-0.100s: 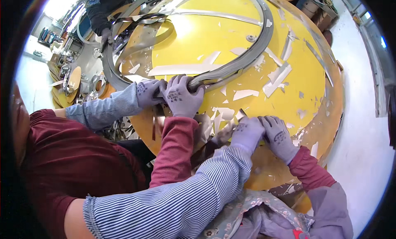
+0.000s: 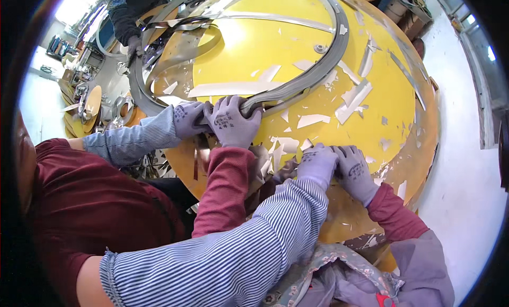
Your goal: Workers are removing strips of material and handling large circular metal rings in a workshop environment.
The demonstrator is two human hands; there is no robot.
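Note:
My left hand [image 2: 233, 121], in a grey work glove and red striped sleeve, is closed over the near part of a curved bundle of thin grey strips [image 2: 323, 68]. The bundle arcs across a large round yellow table [image 2: 382, 95]. A co-worker's gloved hand [image 2: 188, 120] presses against my left hand from the left. My right hand [image 2: 356, 173] sits near the table's front edge with its fingers curled down. Whatever lies under those fingers is hidden. The co-worker's other glove [image 2: 317, 164] touches it on the left, beyond a blue-striped sleeve [image 2: 222, 264] crossing before me.
Torn pale scraps [image 2: 354, 103] and flat pieces litter the yellow surface. A bent metal band [image 2: 185, 55] rises at the table's left. Another person's gloved hand [image 2: 134, 45] holds the bundle's far left side. Round discs [image 2: 93, 103] and clutter stand beyond, near a white wall.
My right hand and the co-worker's glove beside it have shifted slightly up and left. My left hand stays on the bundle.

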